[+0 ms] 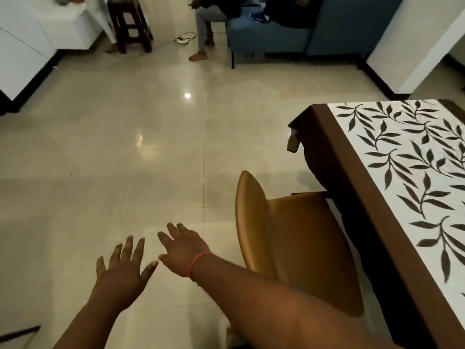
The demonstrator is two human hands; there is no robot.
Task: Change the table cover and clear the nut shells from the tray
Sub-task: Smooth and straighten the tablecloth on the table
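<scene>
The table [334, 147] stands at the right, draped in a brown cloth with a white leaf-patterned cover [412, 157] on top. No tray or nut shells are in view. My left hand [123, 268] is held out over the floor with fingers spread and nothing in it. My right hand [183, 250], with a red band at the wrist, reaches forward beside it, also empty with fingers apart. Both hands are well left of the table.
A tan chair [289, 235] is tucked against the table's near side, right of my right arm. Glossy tiled floor [125, 147] spreads ahead. A blue sofa [276, 36] with seated people, a wooden stool [130, 23] and white cabinets [25, 46] line the far side.
</scene>
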